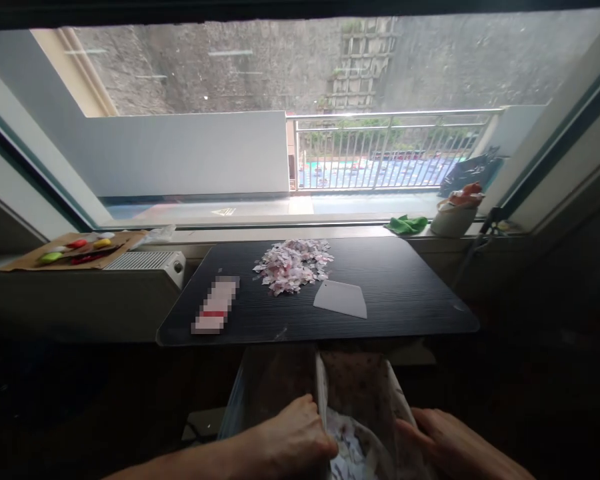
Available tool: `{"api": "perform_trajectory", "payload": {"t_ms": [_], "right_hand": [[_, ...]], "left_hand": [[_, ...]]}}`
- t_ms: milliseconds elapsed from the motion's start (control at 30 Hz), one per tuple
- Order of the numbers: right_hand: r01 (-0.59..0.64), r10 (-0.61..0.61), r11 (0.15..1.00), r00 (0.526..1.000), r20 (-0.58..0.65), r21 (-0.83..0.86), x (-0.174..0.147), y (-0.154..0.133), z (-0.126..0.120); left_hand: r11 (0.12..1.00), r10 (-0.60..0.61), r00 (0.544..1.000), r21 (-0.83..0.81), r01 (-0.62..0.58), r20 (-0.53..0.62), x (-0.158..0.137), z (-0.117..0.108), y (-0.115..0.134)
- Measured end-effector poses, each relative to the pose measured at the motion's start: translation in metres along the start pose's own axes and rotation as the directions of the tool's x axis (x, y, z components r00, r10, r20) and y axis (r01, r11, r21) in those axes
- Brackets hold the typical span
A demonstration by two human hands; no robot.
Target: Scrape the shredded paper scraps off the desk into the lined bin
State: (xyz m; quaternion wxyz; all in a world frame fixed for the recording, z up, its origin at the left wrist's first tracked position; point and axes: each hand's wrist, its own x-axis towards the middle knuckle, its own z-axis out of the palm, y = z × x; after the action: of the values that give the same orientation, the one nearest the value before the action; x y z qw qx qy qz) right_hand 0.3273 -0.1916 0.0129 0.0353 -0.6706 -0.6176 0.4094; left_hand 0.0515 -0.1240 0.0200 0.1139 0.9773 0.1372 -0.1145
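Below the table edge, my left hand (300, 430) is closed in a fist on the pale middle edge of an open, bag-like bin (357, 363). My right hand (427, 430) grips the bin's right edge, thumb toward the inside and fingers outside. White paper scraps (347, 447) lie inside between my hands. On the black table (405, 273) above, a heap of small torn paper pieces (295, 263) sits near the back. A white flat scraper (341, 299) lies to its right. Toward the left lies a blurred pale strip with a red band (216, 305).
A radiator (147, 263) with a cardboard sheet (25, 260) and colourful items stands left. On the window sill are a green cloth (407, 225) and a filled white container (455, 213). A large window with a railing (390, 150) outside lies beyond the table.
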Motion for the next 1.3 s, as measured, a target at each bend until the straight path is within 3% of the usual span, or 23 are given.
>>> {"api": "perform_trajectory", "payload": {"t_ms": [100,200,333,433,667,800,1033,1300], "right_hand": [[-0.073,0.04,0.988,0.972,-0.232,-0.134,0.002,-0.02,-0.042],[-0.033,-0.058,0.97,0.93,-0.362,-0.241,0.042,-0.051,-0.077],[0.062,-0.219,0.908,0.914,-0.343,-0.414,0.111,-0.087,-0.093],[0.071,-0.228,0.865,0.937,-0.263,-0.496,0.137,-0.098,-0.096],[0.101,-0.229,0.852,0.954,-0.192,-0.514,0.137,-0.093,-0.11],[0.081,-0.186,0.854,0.97,-0.155,-0.514,0.135,-0.093,-0.113],[0.057,-0.153,0.846,0.978,-0.139,-0.53,0.139,-0.095,-0.117],[0.095,-0.198,0.866,0.967,-0.162,-0.491,0.14,-0.086,-0.116]], "left_hand": [[0.998,0.053,0.997,-0.02,-0.054,-0.058,0.003,-0.002,-0.005],[0.999,0.015,0.997,0.029,-0.013,-0.076,0.016,-0.001,-0.006],[0.999,-0.013,0.998,0.03,0.015,-0.057,0.027,0.002,-0.008],[0.997,-0.075,0.996,0.019,0.075,-0.039,0.023,0.003,-0.016],[0.994,-0.109,0.993,-0.014,0.11,0.037,0.024,-0.002,-0.033],[0.993,-0.109,0.991,-0.031,0.112,0.076,0.033,0.0,-0.028],[0.972,-0.224,0.969,-0.057,0.23,0.102,0.034,0.011,-0.009],[0.899,-0.302,0.916,-0.24,0.365,0.263,0.022,-0.015,-0.012]]}}
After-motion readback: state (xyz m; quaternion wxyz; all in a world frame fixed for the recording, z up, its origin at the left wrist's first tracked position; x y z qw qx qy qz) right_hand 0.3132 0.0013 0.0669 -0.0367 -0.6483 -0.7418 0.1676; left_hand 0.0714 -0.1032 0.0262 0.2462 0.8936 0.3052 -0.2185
